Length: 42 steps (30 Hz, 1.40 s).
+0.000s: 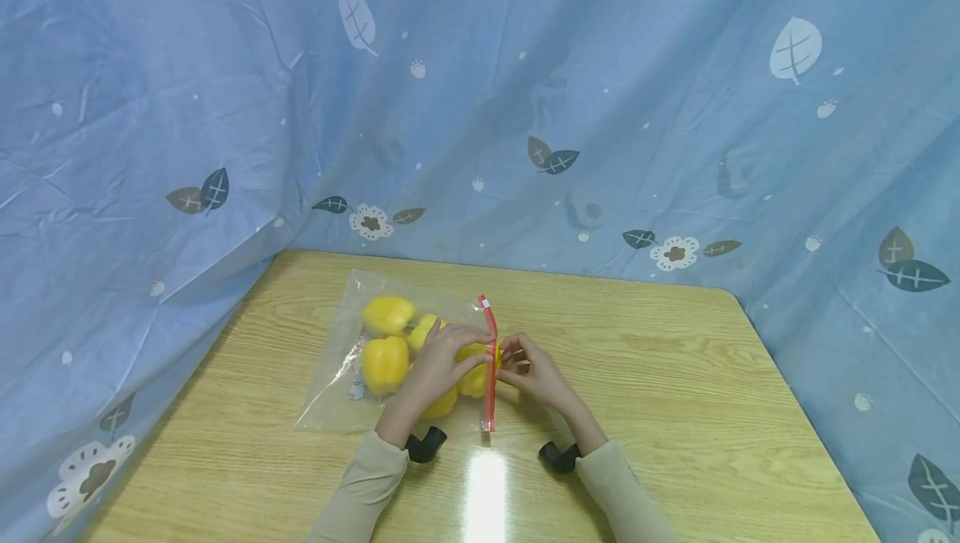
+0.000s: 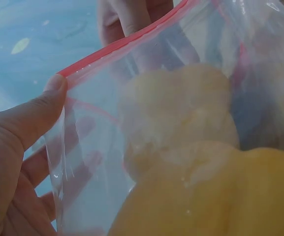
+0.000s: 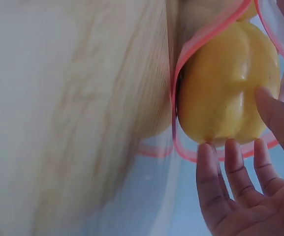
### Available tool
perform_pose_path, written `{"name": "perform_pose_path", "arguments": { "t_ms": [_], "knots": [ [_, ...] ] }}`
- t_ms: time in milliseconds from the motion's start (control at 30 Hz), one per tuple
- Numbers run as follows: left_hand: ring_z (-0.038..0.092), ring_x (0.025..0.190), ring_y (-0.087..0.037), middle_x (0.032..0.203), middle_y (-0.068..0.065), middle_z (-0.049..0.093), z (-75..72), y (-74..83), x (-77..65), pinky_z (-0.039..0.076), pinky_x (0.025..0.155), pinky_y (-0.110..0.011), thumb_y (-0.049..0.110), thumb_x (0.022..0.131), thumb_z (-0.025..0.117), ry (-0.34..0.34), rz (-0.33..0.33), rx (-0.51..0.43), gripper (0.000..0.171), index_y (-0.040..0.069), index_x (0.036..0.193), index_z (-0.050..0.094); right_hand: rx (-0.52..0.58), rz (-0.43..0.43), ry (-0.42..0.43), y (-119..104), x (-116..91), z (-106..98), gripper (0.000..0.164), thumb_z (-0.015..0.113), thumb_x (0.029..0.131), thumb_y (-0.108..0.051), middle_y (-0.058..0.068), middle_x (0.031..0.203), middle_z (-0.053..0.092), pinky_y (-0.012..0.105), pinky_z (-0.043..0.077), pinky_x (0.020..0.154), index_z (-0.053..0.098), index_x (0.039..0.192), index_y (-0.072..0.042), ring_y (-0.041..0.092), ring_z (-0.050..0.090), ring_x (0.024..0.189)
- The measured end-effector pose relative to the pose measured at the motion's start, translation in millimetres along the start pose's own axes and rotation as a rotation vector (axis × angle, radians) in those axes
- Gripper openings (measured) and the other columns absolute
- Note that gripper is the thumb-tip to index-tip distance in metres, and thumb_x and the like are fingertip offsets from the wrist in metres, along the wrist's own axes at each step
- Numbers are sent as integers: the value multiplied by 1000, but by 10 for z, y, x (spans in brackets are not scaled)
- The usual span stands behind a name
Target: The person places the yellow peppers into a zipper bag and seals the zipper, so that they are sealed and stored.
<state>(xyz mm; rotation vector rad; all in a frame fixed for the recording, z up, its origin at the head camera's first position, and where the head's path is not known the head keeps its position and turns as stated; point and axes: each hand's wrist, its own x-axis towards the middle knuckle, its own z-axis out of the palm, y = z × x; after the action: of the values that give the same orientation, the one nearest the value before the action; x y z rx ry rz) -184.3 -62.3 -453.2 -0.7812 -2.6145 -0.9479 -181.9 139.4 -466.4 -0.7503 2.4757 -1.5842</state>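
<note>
A clear zip bag point(image 1: 337, 393) with a red zip edge point(image 1: 490, 409) lies on the table, its mouth facing right. Several yellow bell peppers point(image 1: 386, 365) are inside it. My left hand point(image 1: 442, 364) reaches over the bag and pinches the red edge; in the left wrist view its thumb point(image 2: 56, 84) presses on that edge while the other fingers sit behind the film. At the mouth, my right hand point(image 1: 534, 372) holds one yellow bell pepper point(image 3: 230, 83) by its near end, thumb on its side and fingertips at the bottom. The red rim surrounds this pepper.
The wooden table point(image 1: 637, 376) extends to the right of the hands. A blue patterned curtain point(image 1: 465, 109) hangs behind it and along the sides. Black devices point(image 1: 426, 444) are worn at both wrists. A bright glare spot point(image 1: 486, 493) shows near the front.
</note>
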Motion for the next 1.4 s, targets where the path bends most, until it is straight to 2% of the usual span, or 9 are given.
{"name": "perform_pose_path", "arguments": {
  "t_ms": [167, 333, 600, 967, 1200, 1400],
  "knots": [
    [55, 113, -18, 115, 5, 65, 6, 1, 4, 19, 108, -60, 37, 83, 65, 4, 5, 3, 33, 22, 112, 67, -34, 23, 13, -72, -2, 12, 35, 66, 84, -3, 24, 104, 58, 36, 54, 75, 50, 114, 4, 36, 61, 92],
    [54, 114, -19, 115, 5, 65, 12, 7, 8, 19, 108, -61, 36, 83, 65, 6, 1, -4, 33, 21, 112, 68, 27, 43, -8, -46, -6, 26, 35, 63, 85, 0, 23, 108, 56, 28, 55, 73, 49, 116, 3, 36, 62, 92],
    [54, 114, -20, 114, 4, 66, 19, 16, 9, 19, 108, -61, 35, 82, 66, 12, 1, -22, 32, 21, 112, 68, 158, 57, -65, 14, -8, 31, 42, 62, 85, 2, 26, 118, 51, 27, 53, 82, 47, 124, 4, 41, 57, 100],
    [54, 114, -20, 113, 4, 66, 33, 16, 8, 20, 108, -60, 33, 83, 67, 17, 2, -21, 31, 20, 111, 68, 313, 47, -153, 127, -5, 41, 43, 56, 90, -1, 26, 129, 46, 32, 51, 88, 43, 131, 5, 44, 51, 113],
    [55, 113, -22, 113, 2, 67, 51, 5, 10, 20, 108, -61, 31, 82, 68, 30, 3, -28, 31, 19, 110, 68, 406, 13, -168, 377, 23, 69, 41, 51, 94, -6, 26, 130, 44, 34, 51, 89, 41, 132, 4, 37, 54, 112],
    [55, 112, -21, 112, 3, 67, 70, -17, 7, 20, 107, -61, 32, 81, 68, 36, 10, -25, 31, 20, 110, 69, 464, 34, -148, 401, 30, 122, 40, 51, 94, -5, 22, 127, 45, 41, 51, 88, 40, 131, 6, 31, 57, 107]
  ]
}}
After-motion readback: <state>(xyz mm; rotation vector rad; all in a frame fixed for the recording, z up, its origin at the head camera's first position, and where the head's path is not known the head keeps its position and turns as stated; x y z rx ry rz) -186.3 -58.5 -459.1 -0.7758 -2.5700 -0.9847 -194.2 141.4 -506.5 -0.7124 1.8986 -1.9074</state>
